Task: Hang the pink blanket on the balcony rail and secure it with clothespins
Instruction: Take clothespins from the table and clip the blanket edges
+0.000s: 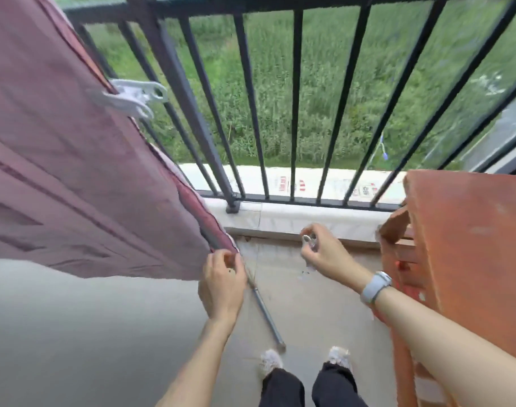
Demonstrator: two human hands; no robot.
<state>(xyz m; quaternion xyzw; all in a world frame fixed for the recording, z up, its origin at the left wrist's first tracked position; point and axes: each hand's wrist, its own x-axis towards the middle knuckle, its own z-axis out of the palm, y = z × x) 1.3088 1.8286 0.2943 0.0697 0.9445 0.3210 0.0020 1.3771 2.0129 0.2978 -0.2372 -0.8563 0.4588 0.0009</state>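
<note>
The left hand point(223, 282) pinches the lower corner of the pink blanket point(74, 160) between thumb and fingers, drawing the hanging cloth taut toward the person, while the right hand point(321, 251) is closed around a small pale clothespin point(309, 241), holding it up in the open air just to the right of that corner. The blanket is draped over the balcony rail point(280, 2) at the left of the view and hangs down the inner side of the bars; a large white clip point(133, 96) already grips its right edge higher up. So the hanging looks done and the pinning is under way, with this the step of fixing the lower edge. The next move seems to call for bringing the right hand across to the gripped corner, squeezing the clothespin open, and setting it over the cloth, perhaps catching a bar point(189, 92) behind it, while the left keeps the fabric gathered and still. Whether the pin's mouth is wide enough for the folded hem cannot be told here. A grey pole point(265, 315) lies on the floor between the hands, and a reddish-brown stool point(468, 245) stands at the right.
</note>
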